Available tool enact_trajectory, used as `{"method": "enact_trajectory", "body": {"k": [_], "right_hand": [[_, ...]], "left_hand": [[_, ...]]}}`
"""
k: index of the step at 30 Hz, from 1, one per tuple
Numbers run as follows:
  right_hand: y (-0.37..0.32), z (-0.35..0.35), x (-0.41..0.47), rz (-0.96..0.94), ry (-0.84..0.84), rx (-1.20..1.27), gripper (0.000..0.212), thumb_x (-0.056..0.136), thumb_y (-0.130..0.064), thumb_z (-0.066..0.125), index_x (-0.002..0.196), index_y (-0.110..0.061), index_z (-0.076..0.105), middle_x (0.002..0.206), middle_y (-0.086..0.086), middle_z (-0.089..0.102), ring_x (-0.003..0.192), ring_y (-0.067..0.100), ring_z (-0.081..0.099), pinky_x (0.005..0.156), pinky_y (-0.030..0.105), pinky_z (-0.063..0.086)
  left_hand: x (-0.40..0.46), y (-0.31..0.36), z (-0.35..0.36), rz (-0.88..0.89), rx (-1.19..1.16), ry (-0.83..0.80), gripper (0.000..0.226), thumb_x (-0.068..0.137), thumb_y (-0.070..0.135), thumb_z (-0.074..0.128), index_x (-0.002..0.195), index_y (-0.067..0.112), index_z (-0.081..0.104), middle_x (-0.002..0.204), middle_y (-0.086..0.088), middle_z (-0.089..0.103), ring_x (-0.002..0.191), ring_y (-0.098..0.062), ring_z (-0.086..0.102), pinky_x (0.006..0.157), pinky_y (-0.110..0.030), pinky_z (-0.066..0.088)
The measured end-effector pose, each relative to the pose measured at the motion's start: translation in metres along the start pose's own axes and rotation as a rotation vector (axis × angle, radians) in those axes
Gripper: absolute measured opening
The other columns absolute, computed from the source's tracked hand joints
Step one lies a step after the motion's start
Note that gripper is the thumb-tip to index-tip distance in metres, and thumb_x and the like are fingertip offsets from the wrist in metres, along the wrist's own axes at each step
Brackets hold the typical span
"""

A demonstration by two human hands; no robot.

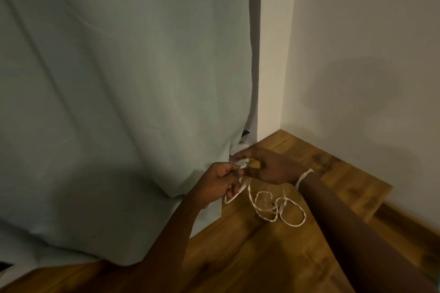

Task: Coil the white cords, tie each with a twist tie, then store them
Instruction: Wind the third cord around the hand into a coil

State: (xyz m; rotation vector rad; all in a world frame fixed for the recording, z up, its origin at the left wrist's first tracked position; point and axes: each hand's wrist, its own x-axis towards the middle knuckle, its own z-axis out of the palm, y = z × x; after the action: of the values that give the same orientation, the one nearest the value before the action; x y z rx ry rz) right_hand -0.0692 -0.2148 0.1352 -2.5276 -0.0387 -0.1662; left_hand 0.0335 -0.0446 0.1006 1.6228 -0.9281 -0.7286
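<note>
A white cord [281, 211] lies in loose loops on the wooden surface [250, 257], below and between my hands. My left hand [221, 183] grips part of the cord with curled fingers; a short loop hangs out under it. My right hand [264, 166] pinches the cord just to the right of the left hand, fingertips near the curtain's hem. One end of the cord trails over my right wrist. I see no twist tie.
A pale green curtain [119, 102] hangs over the left and middle of the view, its hem folding onto the wood. White walls [357, 54] meet in a corner at the right. The wooden surface steps down at the far right.
</note>
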Motion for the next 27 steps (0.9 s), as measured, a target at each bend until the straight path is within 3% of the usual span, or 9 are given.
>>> {"method": "enact_trajectory", "body": {"k": [3,6,8,11,14,16,19,23,27], "right_hand": [[0.012,-0.014,0.001,-0.07,0.029,0.155,0.016,0.096,-0.014,0.064,0.108,-0.009,0.074,0.095,-0.001,0.074,0.084,0.011,0.068,0.079,0.02,0.053],[0.015,-0.036,-0.007,-0.077,0.144,0.33,0.016,0.095,-0.011,0.065,0.103,-0.002,0.075,0.09,0.018,0.074,0.08,0.032,0.068,0.076,0.035,0.058],[0.015,-0.046,-0.008,-0.087,0.192,0.468,0.016,0.094,-0.009,0.064,0.102,0.001,0.074,0.086,0.021,0.072,0.072,0.034,0.064,0.07,0.04,0.057],[0.021,-0.05,-0.005,-0.069,0.267,0.61,0.019,0.096,-0.005,0.059,0.105,0.007,0.07,0.065,0.0,0.061,0.057,0.013,0.048,0.055,0.028,0.042],[0.024,-0.042,-0.001,-0.037,0.288,0.791,0.025,0.095,-0.014,0.059,0.106,0.005,0.068,0.064,0.001,0.05,0.056,0.011,0.039,0.052,0.025,0.034],[0.016,-0.028,0.002,-0.002,0.219,0.851,0.022,0.096,-0.02,0.056,0.103,-0.005,0.071,0.071,0.005,0.053,0.059,0.011,0.044,0.054,0.022,0.04],[-0.002,-0.007,0.004,-0.017,-0.023,0.865,0.024,0.102,-0.019,0.05,0.093,-0.019,0.072,0.082,0.009,0.061,0.069,0.013,0.057,0.064,0.025,0.049],[-0.009,0.004,-0.003,-0.009,-0.478,0.815,0.017,0.102,-0.007,0.048,0.11,-0.014,0.062,0.096,0.008,0.069,0.086,0.023,0.067,0.077,0.036,0.057],[-0.016,-0.001,-0.01,0.023,-0.631,0.576,0.015,0.099,-0.009,0.054,0.102,-0.018,0.066,0.085,-0.01,0.072,0.079,0.005,0.069,0.074,0.024,0.057]], "left_hand": [[-0.005,0.005,-0.015,0.101,0.065,0.01,0.013,0.095,0.011,0.058,0.088,0.011,0.069,0.065,-0.004,0.066,0.059,-0.018,0.06,0.057,-0.028,0.051],[-0.01,0.006,-0.027,0.155,0.27,-0.042,0.014,0.093,0.022,0.062,0.09,0.011,0.069,0.083,-0.003,0.074,0.083,-0.019,0.07,0.084,-0.039,0.056],[-0.012,0.012,-0.03,0.124,0.286,-0.079,0.019,0.096,0.023,0.057,0.089,0.009,0.068,0.083,-0.003,0.074,0.088,-0.019,0.07,0.095,-0.042,0.051],[-0.015,0.022,-0.028,0.152,-0.071,-0.171,0.021,0.099,0.015,0.047,0.09,0.009,0.064,0.06,-0.001,0.062,0.064,-0.021,0.066,0.093,-0.053,0.049],[-0.015,0.032,-0.022,0.316,-0.477,-0.287,0.03,0.096,0.025,0.056,0.121,0.011,0.064,0.053,0.004,0.053,0.05,-0.014,0.055,0.089,-0.045,0.053],[-0.012,0.043,-0.011,0.377,-0.691,-0.293,0.045,0.089,0.033,0.066,0.129,0.013,0.06,0.052,0.005,0.054,0.05,-0.01,0.054,0.081,-0.035,0.054],[-0.004,0.066,0.001,0.472,-0.804,-0.095,0.052,0.082,0.038,0.073,0.126,0.014,0.063,0.05,0.002,0.051,0.053,-0.011,0.055,0.081,-0.033,0.055],[0.007,0.093,-0.005,0.541,-0.955,0.145,0.048,0.094,0.04,0.043,0.131,0.012,0.054,0.06,0.0,0.062,0.064,-0.013,0.066,0.087,-0.04,0.055],[0.021,0.094,-0.019,0.551,-0.927,0.222,0.051,0.102,0.043,0.03,0.142,0.013,0.043,0.095,-0.003,0.072,0.069,-0.011,0.065,0.082,-0.032,0.055]]}}
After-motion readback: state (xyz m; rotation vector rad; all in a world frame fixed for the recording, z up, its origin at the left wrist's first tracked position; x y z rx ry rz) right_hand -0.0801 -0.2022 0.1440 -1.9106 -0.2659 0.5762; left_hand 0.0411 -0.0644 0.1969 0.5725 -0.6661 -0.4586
